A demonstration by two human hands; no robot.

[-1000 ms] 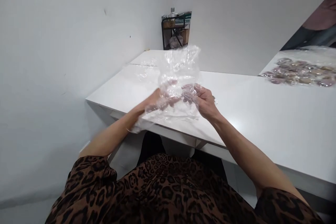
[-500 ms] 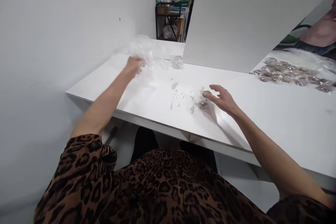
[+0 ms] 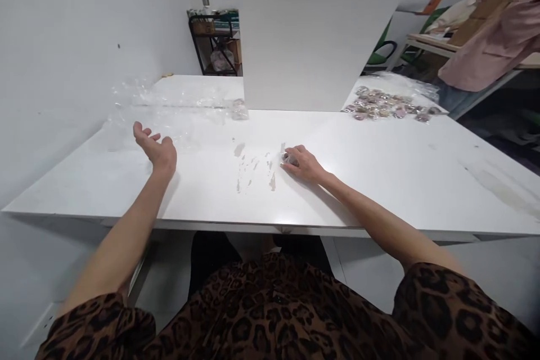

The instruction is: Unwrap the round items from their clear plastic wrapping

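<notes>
My left hand [image 3: 157, 151] is raised over the left side of the white table, palm turned up, fingers apart and nothing in them. Just beyond it lie crumpled clear plastic bags [image 3: 185, 118]. On the tabletop, the fingers of my right hand [image 3: 305, 165] close round a small, dark, roundish thing in clear plastic wrapping [image 3: 289, 158]. The hand partly covers it, so I cannot make out its kind or whether a second one is there. One more small wrapped piece [image 3: 239, 109] rests at the right end of the plastic bags.
Several small round pieces in clear wrapping [image 3: 379, 106] lie at the back right, near a white upright panel [image 3: 295, 34]. Grey worn marks dot the white table [image 3: 206, 197]. Behind stand a black shelf rack [image 3: 215, 39] and, at right, a person in a pink top [image 3: 493, 56].
My left hand has come away from the plastic bags, nearer to me, and opened. My right hand has closed over the small wrapped pieces. The view has turned to the right.
</notes>
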